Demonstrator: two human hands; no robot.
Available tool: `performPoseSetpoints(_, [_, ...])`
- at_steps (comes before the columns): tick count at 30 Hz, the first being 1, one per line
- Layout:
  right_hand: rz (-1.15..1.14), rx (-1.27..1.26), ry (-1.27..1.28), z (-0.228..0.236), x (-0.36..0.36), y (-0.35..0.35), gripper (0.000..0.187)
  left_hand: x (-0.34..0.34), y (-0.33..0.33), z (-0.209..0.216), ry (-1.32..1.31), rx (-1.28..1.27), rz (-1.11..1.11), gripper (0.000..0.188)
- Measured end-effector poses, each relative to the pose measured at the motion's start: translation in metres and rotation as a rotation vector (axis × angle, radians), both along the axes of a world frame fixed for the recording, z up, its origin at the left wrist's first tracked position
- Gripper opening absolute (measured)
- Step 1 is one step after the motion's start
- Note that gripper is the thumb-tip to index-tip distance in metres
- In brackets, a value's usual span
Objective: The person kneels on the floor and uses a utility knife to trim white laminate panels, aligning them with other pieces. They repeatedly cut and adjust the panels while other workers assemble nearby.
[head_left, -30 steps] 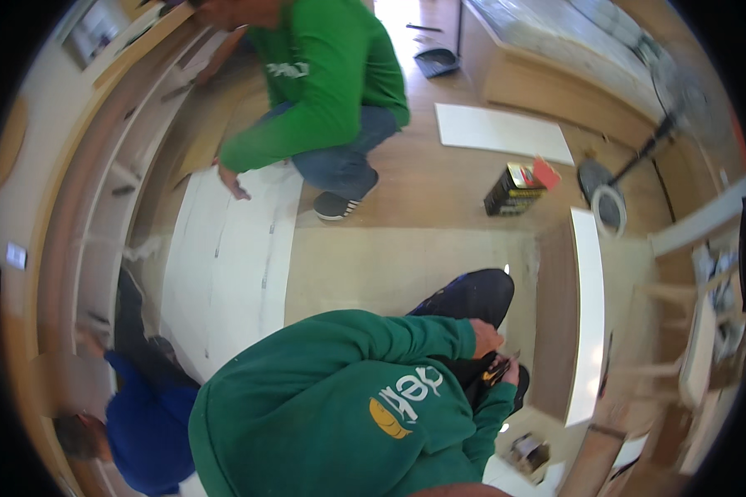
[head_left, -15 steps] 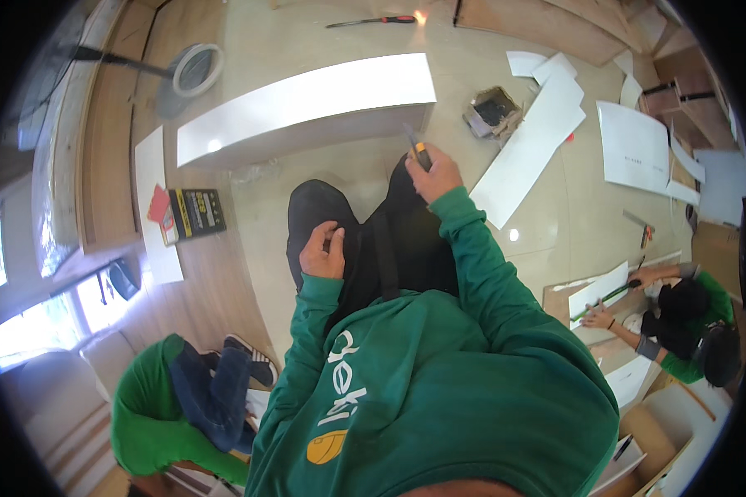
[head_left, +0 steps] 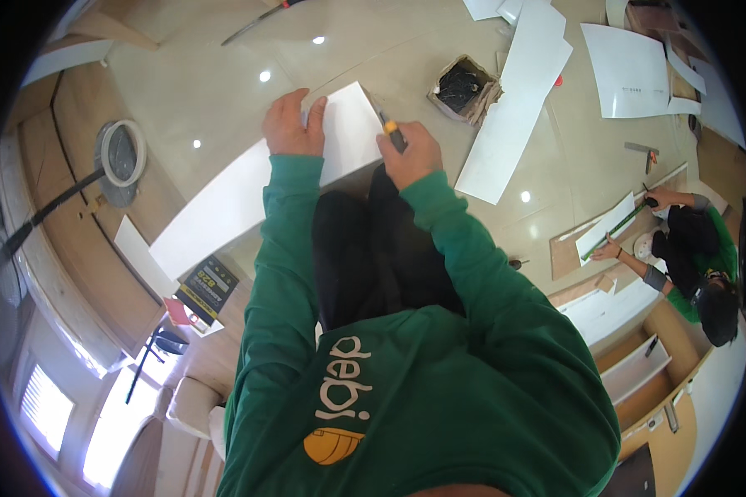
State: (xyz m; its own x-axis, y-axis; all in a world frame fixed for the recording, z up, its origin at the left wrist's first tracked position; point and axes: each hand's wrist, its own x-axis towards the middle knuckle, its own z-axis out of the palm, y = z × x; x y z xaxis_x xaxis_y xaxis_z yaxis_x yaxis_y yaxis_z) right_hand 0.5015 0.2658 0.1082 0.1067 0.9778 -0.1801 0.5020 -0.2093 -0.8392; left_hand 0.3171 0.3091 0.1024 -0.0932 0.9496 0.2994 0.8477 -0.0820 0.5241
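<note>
A long white panel (head_left: 224,199) lies slantwise in front of my knees, its brown side facing me. My left hand (head_left: 294,128) holds it near its right end, with the fingers over the far edge and the thumb on the white face. My right hand (head_left: 413,153) is closed round a utility knife (head_left: 393,132) with a black and yellow handle. The knife's tip is at the panel's right end; whether the blade touches it I cannot tell.
White offcuts (head_left: 518,99) and a torn box (head_left: 464,87) of dark contents lie beyond my right hand. A round white-rimmed object (head_left: 124,153) and a dark box (head_left: 207,288) are at left. A co-worker (head_left: 696,248) handles a green-edged tool over a white strip (head_left: 609,225) at right.
My left hand has moved from my thigh forward onto the panel. The knife has come to the panel's right end. The panel now sits nearer and more slanted in view.
</note>
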Motion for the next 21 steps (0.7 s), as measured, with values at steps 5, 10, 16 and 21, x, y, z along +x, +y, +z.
performPoseSetpoints(5, [-0.022, -0.072, -0.130, 0.024, -0.003, -0.010, 0.021, 0.017, 0.015, -0.018, 0.086, -0.261, -0.109, 0.028])
performPoseSetpoints(10, [-0.095, -0.183, -0.059, 0.033, -0.007, -0.010, 0.030, 0.019, 0.020, -0.010, 0.100, -0.299, -0.122, 0.024])
performPoseSetpoints(16, [-0.132, -0.236, -0.083, 0.032, -0.010, -0.001, 0.027, 0.021, 0.025, -0.013, 0.109, -0.320, -0.131, 0.024])
performPoseSetpoints(21, [-0.167, -0.308, 0.009, 0.043, -0.003, 0.005, 0.021, 0.030, 0.034, -0.002, 0.079, -0.520, 0.048, 0.033])
